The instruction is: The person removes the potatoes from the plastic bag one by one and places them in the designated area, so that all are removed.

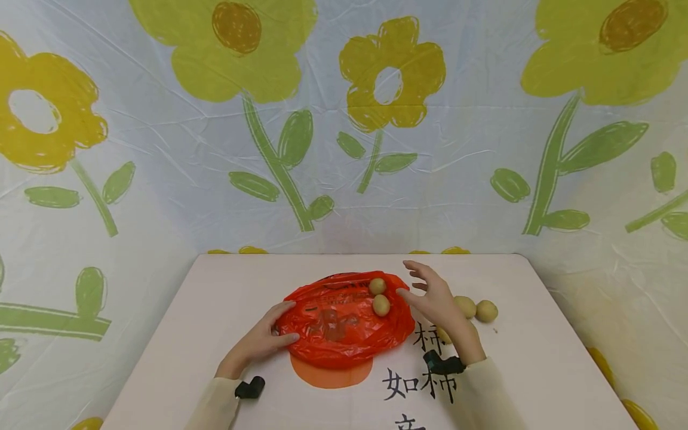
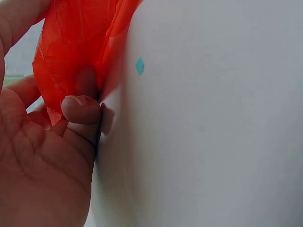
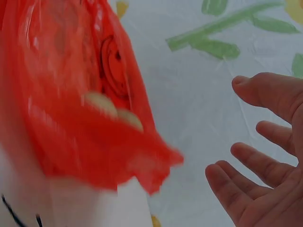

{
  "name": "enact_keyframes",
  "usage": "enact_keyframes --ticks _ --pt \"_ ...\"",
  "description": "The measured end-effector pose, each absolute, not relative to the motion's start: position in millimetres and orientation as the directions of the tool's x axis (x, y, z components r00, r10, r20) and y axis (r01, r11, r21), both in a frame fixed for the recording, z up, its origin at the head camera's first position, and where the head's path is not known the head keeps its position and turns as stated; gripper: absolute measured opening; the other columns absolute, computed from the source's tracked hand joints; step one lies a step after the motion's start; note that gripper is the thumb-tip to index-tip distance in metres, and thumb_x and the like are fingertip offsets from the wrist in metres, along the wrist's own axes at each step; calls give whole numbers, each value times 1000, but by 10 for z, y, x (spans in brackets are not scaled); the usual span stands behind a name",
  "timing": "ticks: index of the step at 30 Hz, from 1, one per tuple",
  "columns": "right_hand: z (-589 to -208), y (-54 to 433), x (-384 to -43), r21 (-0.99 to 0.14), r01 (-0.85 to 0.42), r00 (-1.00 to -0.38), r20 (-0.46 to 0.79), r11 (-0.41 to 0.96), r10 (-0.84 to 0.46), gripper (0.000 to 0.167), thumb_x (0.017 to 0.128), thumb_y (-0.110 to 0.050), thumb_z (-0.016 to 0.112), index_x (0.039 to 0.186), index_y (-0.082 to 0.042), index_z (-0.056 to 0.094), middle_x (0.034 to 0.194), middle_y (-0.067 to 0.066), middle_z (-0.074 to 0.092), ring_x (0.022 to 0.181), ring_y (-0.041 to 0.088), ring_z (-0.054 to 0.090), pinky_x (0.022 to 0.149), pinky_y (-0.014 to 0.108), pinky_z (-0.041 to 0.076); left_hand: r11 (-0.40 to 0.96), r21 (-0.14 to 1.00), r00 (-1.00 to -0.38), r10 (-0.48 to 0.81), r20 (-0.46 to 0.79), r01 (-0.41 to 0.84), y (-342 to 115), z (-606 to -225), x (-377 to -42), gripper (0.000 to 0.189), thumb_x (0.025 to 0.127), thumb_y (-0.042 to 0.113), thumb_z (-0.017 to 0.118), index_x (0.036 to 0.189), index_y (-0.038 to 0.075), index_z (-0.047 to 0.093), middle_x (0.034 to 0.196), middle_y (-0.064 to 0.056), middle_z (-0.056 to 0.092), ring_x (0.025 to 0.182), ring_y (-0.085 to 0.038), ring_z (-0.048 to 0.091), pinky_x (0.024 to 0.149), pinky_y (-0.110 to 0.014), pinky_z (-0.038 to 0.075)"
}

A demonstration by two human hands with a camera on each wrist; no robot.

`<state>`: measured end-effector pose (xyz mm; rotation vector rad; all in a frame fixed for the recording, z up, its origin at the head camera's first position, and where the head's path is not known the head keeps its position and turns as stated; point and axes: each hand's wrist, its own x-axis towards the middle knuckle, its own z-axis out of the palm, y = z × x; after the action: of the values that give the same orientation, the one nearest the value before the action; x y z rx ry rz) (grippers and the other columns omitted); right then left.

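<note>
A red plastic bag [image 1: 333, 322] lies spread on the table, its mouth toward the right. Two small round potatoes [image 1: 381, 305] rest inside the mouth, partly covered by the red edge in the right wrist view. My left hand [image 1: 260, 340] holds the bag's left end; close up, the fingers [image 2: 81, 109] are bent around the red plastic. Just off the right edge of the bag, my right hand [image 1: 432, 295] is raised with its fingers apart and nothing in it. More potatoes [image 1: 487, 311] lie beyond the right wrist, one partly hidden by the forearm.
The pale table [image 1: 537, 382] carries black brush characters [image 1: 396, 383] and an orange printed shape [image 1: 333, 377] partly under the bag. A flower-patterned cloth [image 1: 457, 197] hangs behind and at both sides.
</note>
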<state>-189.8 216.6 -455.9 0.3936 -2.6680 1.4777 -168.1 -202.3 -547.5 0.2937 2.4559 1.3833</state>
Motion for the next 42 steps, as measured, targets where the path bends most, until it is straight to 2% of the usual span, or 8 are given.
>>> enact_keyframes --ticks 7,14,19,26,35,42 --pt "-4566 1895 -1945 -850 -274 -949 163 449 -271 62 91 -16 79 148 -11 52 150 17 54 133 45 54 105 57 52 510 860 -931 325 -167 24 -2025 -5467 -1691 82 89 38 80 159 23 39 169 -8 26 156 -39 22 122 -65 28" --pt "-4614 1729 -1994 -801 -241 -941 56 548 -333 63 90 -22 81 146 -11 55 146 16 57 133 40 55 105 57 52 509 860 -931 327 -160 31 -2023 -5484 -1700 81 89 37 80 158 23 40 168 -9 27 156 -39 23 122 -64 29" --pt "-4692 1691 -2025 -782 -197 -936 -28 591 -350 59 90 -19 81 143 -10 58 140 17 61 129 37 58 104 56 53 502 864 -931 329 -159 30 -2026 -5493 -1705 81 88 37 80 158 23 41 168 -9 27 156 -39 23 121 -64 30" --pt "-4781 1681 -2029 -753 -220 -933 -23 620 -359 53 89 -14 80 139 -6 61 136 15 64 127 36 57 109 59 48 514 857 -931 328 -159 35 -2030 -5494 -1702 81 89 37 80 158 22 40 168 -10 27 155 -39 24 120 -63 32" --pt "-4842 1591 -2067 -760 -264 -925 25 594 -379 43 89 -12 80 129 -5 66 129 16 67 115 34 62 102 54 54 508 860 -931 336 -145 49 -2052 -5482 -1695 82 89 37 80 158 21 40 168 -10 27 155 -39 24 121 -63 31" --pt "-4883 1514 -2070 -750 -308 -912 56 586 -407 42 89 -9 79 128 -1 66 126 16 65 113 32 63 100 53 56 503 863 -931 335 -142 50 -2047 -5503 -1704 82 88 37 80 158 21 40 168 -11 28 155 -40 25 120 -63 33"
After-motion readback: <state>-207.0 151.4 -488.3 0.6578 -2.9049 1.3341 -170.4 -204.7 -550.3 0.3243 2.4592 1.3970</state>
